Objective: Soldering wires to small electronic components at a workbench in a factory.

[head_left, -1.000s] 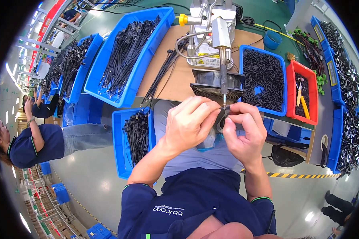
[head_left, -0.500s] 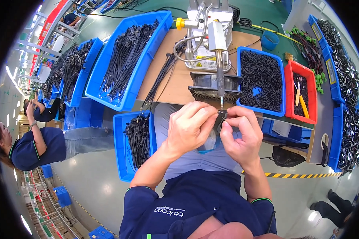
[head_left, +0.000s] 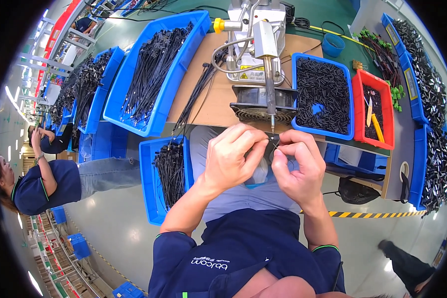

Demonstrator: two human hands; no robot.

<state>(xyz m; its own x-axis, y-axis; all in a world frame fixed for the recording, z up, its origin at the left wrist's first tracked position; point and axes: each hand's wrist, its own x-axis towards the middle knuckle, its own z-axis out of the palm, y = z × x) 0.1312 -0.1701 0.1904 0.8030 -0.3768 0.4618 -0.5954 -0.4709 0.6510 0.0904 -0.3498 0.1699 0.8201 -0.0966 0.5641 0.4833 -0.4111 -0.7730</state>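
Note:
Both my hands meet just below the tip of a bench-mounted soldering iron [head_left: 269, 92]. My left hand [head_left: 236, 155] pinches a small black piece [head_left: 273, 140], seemingly a cable end, between thumb and fingers. From the other side my right hand [head_left: 301, 164] closes its thumb and forefinger on something thin next to that piece; it is too small to make out. The iron's tip points down at the piece, and I cannot tell whether they touch. Behind the tip stands a black fan [head_left: 263, 103].
Black cables fill a large blue bin [head_left: 115, 111] and a lower blue bin [head_left: 148, 193] at the left; more cables lie on the brown board [head_left: 223, 111]. At the right are a blue tray [head_left: 350, 114] of black tubes and a red bin [head_left: 388, 119] with tweezers. A co-worker [head_left: 47, 181] stands left.
The whole view has shifted slightly. My hands keep nearly the same pinching pose under the iron. At the lower right, another person's legs have moved.

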